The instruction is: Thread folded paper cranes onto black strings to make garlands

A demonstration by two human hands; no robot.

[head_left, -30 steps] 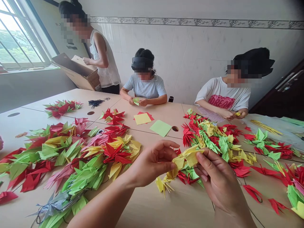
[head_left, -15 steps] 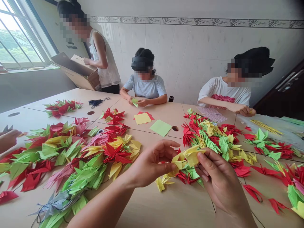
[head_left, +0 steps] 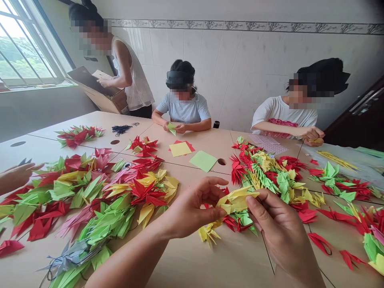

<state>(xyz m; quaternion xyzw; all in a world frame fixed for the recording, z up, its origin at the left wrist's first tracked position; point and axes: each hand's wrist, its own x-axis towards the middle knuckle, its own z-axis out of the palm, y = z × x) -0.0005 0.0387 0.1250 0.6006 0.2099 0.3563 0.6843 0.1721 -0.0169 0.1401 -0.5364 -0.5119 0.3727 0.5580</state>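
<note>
Between my two hands is a yellow folded-paper crane [head_left: 237, 200], held above the table. My left hand [head_left: 199, 208] pinches its left end between thumb and fingers. On its right end, the thumb and fingers of my right hand [head_left: 274, 224] are pressed together. More yellow folded paper [head_left: 209, 233] hangs or lies just below my left hand; whether it is joined to the held piece I cannot tell. Red and green folded pieces [head_left: 240, 221] lie on the table behind my hands.
Heaps of folded paper cover the left [head_left: 75, 180] and right [head_left: 270, 172] of the table [head_left: 180, 268]. Flat green paper [head_left: 203, 161] and yellow paper [head_left: 180, 149] lie mid-table. Two people sit opposite, one stands by a cardboard box [head_left: 99, 96], and another person's hand [head_left: 18, 178] reaches in at left.
My right fingers have shifted slightly left along the yellow paper, which has turned a little. At the left edge, the other person's hand has moved further in, its fingers now stretched out.
</note>
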